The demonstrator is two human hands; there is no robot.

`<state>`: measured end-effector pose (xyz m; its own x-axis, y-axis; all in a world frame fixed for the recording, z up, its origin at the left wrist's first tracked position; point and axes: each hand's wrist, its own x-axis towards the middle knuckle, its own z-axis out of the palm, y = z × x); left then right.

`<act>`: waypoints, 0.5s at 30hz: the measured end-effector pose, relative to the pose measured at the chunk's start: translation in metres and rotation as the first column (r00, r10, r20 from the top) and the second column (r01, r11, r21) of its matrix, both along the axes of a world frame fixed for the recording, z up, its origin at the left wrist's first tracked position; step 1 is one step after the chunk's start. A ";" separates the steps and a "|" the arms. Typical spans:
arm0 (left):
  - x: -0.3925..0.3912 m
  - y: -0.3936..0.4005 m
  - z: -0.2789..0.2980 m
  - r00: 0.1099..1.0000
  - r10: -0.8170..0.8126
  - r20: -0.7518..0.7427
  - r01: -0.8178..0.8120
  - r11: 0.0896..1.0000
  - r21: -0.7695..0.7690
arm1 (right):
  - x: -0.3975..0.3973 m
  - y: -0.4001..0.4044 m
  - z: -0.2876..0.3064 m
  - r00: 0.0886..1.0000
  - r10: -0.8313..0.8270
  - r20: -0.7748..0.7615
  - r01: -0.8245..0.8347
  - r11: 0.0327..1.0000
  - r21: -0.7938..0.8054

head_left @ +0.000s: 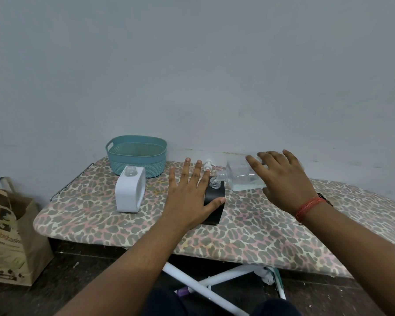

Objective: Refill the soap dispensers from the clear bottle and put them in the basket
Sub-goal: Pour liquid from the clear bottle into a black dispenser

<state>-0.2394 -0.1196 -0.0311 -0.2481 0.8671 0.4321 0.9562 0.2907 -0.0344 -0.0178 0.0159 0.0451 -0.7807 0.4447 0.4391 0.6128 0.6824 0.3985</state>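
Pouring: the right hand (285, 179) tips the clear bottle (242, 176) on its side, its mouth just above the open neck of the black dispenser (216, 201); this looks like the first refill under way.
Right fingers: spread and curved over the top and far side of the bottle, holding it.
Left hand (188, 199): laid flat against the black dispenser's near side, fingers straight and fanned, thumb pressed on the front face to steady it.
Doing it well: keep the two necks lined up and raise the bottle's base slowly, since both openings are narrow and spills would soak the patterned cover; the left hand should hold firm so the dispenser does not slide.
Clear bottle: some clear liquid lies pooled along its lower side.
Black dispenser: pump off, neck open; the fill level cannot be seen through its dark wall.
White dispenser (130, 190): stands apart to the left, also uncapped, contents hidden.
Pump top (208, 164): a white one lies behind the left fingertips.
Basket (136, 153): teal, at the back left of the ironing board (100, 215), nothing visible in it.
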 end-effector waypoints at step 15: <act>0.000 -0.001 -0.001 1.000 0.003 0.007 -0.003 1.000 -0.006 | 0.000 0.002 0.000 1.000 0.009 0.002 -0.009 1.000 0.026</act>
<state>-0.2394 -0.1201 -0.0316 -0.2534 0.8690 0.4251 0.9556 0.2931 -0.0295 -0.0182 0.0182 0.0449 -0.7857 0.4261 0.4485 0.6056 0.6775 0.4174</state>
